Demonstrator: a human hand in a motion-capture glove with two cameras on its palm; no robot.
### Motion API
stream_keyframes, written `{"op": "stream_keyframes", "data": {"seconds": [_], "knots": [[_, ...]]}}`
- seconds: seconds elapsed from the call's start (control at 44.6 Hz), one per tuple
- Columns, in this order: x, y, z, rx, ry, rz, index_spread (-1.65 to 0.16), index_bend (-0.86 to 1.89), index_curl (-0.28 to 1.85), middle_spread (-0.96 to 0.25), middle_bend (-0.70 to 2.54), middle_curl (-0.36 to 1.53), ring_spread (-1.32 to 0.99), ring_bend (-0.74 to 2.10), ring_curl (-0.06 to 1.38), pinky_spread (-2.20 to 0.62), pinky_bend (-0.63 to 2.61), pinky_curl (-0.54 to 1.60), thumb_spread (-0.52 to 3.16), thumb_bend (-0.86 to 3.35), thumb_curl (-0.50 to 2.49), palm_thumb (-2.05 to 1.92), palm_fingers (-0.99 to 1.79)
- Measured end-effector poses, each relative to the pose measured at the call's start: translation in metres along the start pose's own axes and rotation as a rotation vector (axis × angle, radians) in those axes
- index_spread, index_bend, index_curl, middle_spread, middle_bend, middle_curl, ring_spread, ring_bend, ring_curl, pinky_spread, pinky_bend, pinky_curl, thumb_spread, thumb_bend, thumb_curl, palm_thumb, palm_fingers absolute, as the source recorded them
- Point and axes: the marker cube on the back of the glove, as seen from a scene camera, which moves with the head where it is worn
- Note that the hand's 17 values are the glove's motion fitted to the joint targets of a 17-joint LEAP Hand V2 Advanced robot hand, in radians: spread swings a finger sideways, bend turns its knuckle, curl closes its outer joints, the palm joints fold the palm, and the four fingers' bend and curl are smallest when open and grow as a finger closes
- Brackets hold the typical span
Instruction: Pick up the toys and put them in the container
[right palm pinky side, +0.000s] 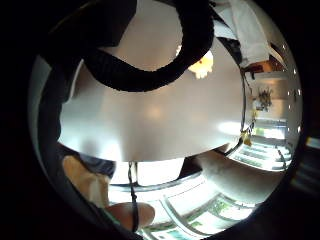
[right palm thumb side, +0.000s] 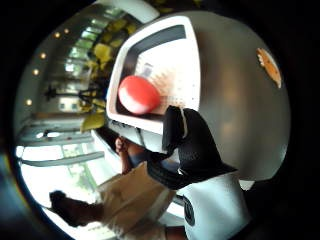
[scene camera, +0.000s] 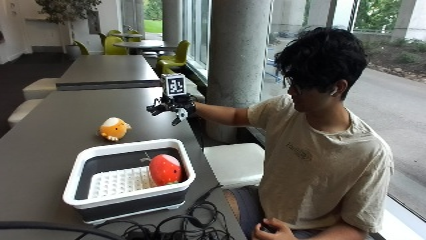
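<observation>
— Where is your gloved right hand (scene camera: 174, 107) now?

— You hold it in the air above the grey table (scene camera: 46, 135), past the far end of the container (scene camera: 130, 177). The fingers (right palm thumb side: 192, 140) hang relaxed and they grasp nothing.

— And the toys?

— The red toy (scene camera: 166, 169) lies inside the white container with the dark walls, on the white grid at its bottom. The orange toy (scene camera: 114, 128) stands on the table, between the container and your hand, apart from both. Your bare hand is low beside your lap, and black cables (scene camera: 176, 224) lie near the container.
</observation>
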Motion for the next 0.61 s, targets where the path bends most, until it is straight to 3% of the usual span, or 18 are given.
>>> {"op": "stream_keyframes", "data": {"seconds": [0.112, 0.292, 0.516, 0.606], "knots": [[0.058, 0.002, -0.001, 0.008, 0.122, -0.253, -0.28, 0.15, 0.35, -0.03, 0.11, 0.32, -0.03, 0.21, 0.41, 0.00, 0.99, 0.34, 1.40, -0.01, 0.41, 0.06, -0.16], [0.038, 0.016, -0.002, 0.055, 0.154, -0.215, -0.28, 0.15, 0.34, -0.03, 0.10, 0.28, -0.03, 0.19, 0.40, 0.00, 0.98, 0.34, 1.42, -0.01, 0.38, 0.05, -0.16], [0.072, 0.027, 0.000, 0.014, 0.252, -0.147, -0.29, 0.17, 0.35, -0.04, 0.09, 0.24, -0.03, 0.18, 0.39, 0.00, 0.93, 0.33, 1.43, -0.01, 0.35, 0.03, -0.19], [0.065, 0.034, 0.007, 0.012, 0.162, -0.065, -0.29, 0.17, 0.35, -0.04, 0.09, 0.22, -0.03, 0.17, 0.38, 0.00, 0.92, 0.33, 1.43, -0.02, 0.34, 0.02, -0.19]]}}
